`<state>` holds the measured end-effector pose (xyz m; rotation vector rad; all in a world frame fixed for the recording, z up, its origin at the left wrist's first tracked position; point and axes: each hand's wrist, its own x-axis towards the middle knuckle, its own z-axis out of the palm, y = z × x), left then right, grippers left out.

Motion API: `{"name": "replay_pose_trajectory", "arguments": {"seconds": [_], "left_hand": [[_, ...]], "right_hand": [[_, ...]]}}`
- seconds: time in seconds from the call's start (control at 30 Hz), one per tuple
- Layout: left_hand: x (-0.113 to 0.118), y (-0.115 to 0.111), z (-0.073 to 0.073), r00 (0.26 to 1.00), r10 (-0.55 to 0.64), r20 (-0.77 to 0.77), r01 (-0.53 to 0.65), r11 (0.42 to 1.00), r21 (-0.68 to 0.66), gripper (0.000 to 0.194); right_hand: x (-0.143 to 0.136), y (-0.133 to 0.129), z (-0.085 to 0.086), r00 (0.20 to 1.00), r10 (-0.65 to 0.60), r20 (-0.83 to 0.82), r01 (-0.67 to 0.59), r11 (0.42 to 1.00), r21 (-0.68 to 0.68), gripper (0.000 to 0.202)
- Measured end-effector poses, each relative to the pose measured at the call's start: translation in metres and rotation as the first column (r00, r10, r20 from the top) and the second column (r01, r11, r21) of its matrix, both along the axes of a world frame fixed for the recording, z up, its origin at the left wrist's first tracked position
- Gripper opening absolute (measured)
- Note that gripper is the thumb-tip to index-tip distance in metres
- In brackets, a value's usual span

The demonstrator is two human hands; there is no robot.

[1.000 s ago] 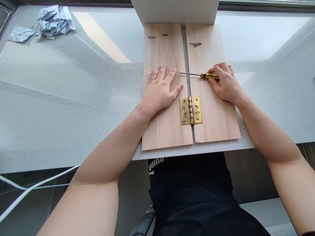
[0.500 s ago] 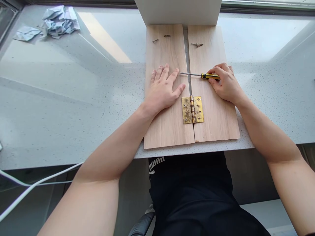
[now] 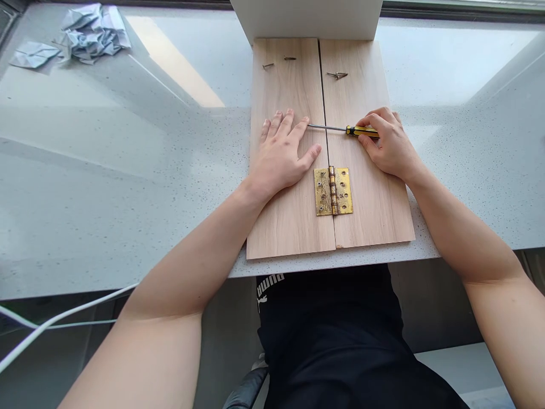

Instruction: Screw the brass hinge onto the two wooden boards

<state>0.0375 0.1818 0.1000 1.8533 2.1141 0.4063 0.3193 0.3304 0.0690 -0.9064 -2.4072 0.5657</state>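
Two pale wooden boards (image 3: 285, 224) side by side — tarnished golden hinge (image 3: 333, 191) flat across both, slim screwdriver (image 3: 351, 130) crosswise.

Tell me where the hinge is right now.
In the head view, the hinge lies right of centre, across the seam between left board and right board, below the screwdriver, near the left hand.

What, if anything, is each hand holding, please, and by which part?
The right hand holds the screwdriver by its handle; the left hand holds nothing.
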Motion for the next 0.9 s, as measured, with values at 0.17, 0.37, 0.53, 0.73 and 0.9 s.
{"name": "replay_pose_trajectory", "arguments": {"seconds": [0.17, 0.37, 0.53, 0.73, 0.9], "left_hand": [[0.003, -0.002, 0.003, 1.0, 0.009, 0.011, -0.009, 1.0, -0.006, 0.087], [0.002, -0.003, 0.003, 1.0, 0.002, 0.02, -0.002, 1.0, -0.009, 0.088], [0.002, -0.006, 0.004, 0.999, 0.007, 0.039, -0.007, 1.0, -0.016, 0.09], [0.001, -0.009, 0.005, 0.999, 0.008, 0.032, -0.007, 1.0, -0.017, 0.091], [0.0, -0.011, 0.005, 1.0, 0.002, 0.014, -0.002, 1.0, -0.016, 0.091]], "right_hand": [[-0.001, -0.002, 0.002, 1.0, -0.002, 0.003, 0.002, 1.0, 0.011, 0.026], [-0.001, -0.005, 0.004, 1.0, -0.006, 0.011, 0.006, 1.0, 0.003, 0.027], [-0.001, -0.009, 0.007, 1.0, -0.013, 0.018, 0.014, 1.0, -0.016, 0.024], [-0.001, -0.012, 0.009, 1.0, -0.024, 0.012, 0.024, 1.0, -0.008, 0.024], [-0.002, -0.013, 0.011, 1.0, -0.019, 0.015, 0.019, 1.0, -0.014, 0.023]]}}
